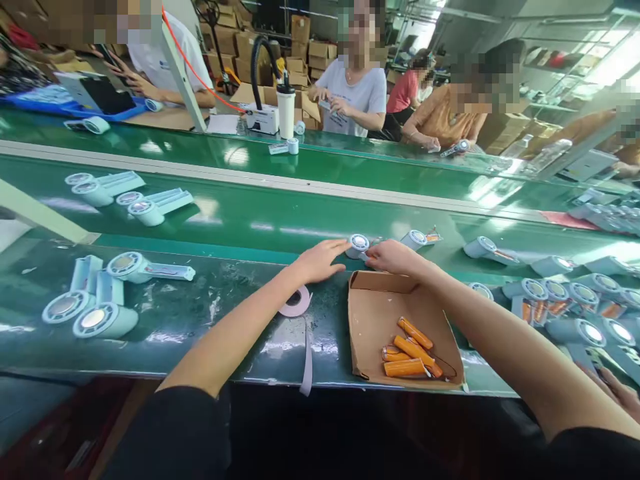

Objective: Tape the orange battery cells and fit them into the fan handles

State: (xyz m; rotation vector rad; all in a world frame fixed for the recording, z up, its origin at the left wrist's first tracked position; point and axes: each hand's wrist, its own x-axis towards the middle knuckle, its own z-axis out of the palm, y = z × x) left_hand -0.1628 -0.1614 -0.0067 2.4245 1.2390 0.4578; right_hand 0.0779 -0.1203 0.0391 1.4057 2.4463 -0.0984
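Observation:
Between my two hands, at the near edge of the green belt, is a light blue handheld fan (359,244) with a round grille. My left hand (320,260) has its fingers stretched out, the tips at the left side of the fan head. My right hand (395,257) has curled fingers closed at the fan's handle, which they mostly hide. Below my right hand stands a shallow cardboard box (367,333) holding several orange battery cells (410,350) with thin wires. Beside my left forearm lies a roll of white tape (299,303), its loose end hanging over the bench edge.
Several blue fans (95,313) lie on the bench at left, and more fans (150,207) on the belt. Many fans with orange cells (555,293) crowd the right side. Across the belt, people (350,100) work near a white cup (286,110). Another hand (613,390) shows at far right.

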